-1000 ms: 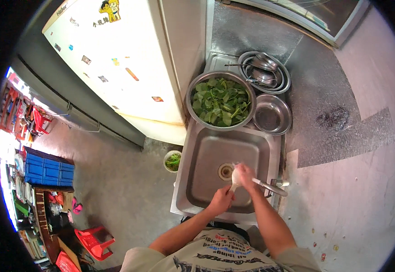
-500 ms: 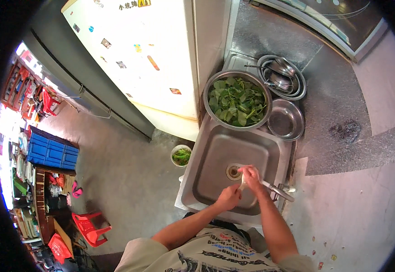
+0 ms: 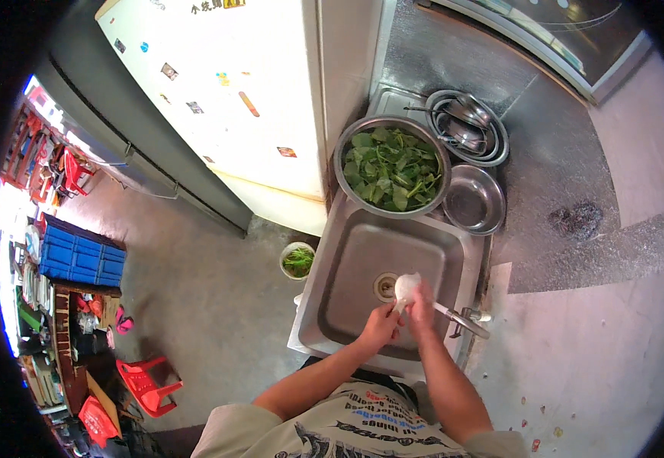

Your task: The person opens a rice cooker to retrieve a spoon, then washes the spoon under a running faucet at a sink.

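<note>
Over the steel sink (image 3: 347,263), my left hand (image 3: 381,324) is closed around the short handle of a white spoon-like utensil (image 3: 406,287). Its rounded white head faces up, above and a little right of the drain. My right hand (image 3: 422,308) is against the right side of that head, and motion blur hides how its fingers are set. The tap (image 3: 465,322) reaches in from the sink's right edge, with its spout ending close to my right hand.
A steel basin of leafy greens (image 3: 393,169) stands at the sink's far end. An upright steel bowl (image 3: 475,200) and nested bowls with utensils (image 3: 469,128) are beside it. A small tub of green stems (image 3: 297,261) is on the floor, left. The white refrigerator (image 3: 271,114) stands far left.
The white head has turned up into view, where my right hand mostly covered it before. My right hand has shifted slightly down along it; my left hand keeps the handle.
</note>
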A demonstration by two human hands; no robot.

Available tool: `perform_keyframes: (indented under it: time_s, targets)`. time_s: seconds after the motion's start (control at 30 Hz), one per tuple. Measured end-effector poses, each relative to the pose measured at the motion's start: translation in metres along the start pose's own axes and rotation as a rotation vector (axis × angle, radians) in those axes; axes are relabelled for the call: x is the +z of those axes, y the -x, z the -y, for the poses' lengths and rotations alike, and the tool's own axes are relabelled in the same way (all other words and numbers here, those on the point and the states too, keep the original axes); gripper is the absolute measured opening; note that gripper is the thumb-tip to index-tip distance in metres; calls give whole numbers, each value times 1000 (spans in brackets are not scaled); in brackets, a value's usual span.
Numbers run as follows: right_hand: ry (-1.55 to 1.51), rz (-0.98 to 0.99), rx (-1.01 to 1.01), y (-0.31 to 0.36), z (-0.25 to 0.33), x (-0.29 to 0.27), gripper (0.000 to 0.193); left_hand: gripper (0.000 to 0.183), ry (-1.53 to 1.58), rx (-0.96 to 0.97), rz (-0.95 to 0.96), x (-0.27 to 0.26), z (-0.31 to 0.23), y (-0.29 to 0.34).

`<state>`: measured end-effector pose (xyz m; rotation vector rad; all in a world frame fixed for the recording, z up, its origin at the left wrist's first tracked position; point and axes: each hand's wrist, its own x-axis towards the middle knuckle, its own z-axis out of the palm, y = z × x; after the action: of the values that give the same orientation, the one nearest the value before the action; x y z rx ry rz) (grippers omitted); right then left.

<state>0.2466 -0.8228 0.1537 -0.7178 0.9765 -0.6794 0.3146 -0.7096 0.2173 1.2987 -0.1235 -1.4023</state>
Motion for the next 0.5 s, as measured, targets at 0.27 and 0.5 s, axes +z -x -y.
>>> perform_keyframes:
  time_s: [0.27,0.5]
  targets:
    - [296,160,207,23,19,-11,22,25,21,88,-78,-30,19,-38]
    - [126,258,362,9,63,-13,33,25,194,-103,-127,-38,37,-55]
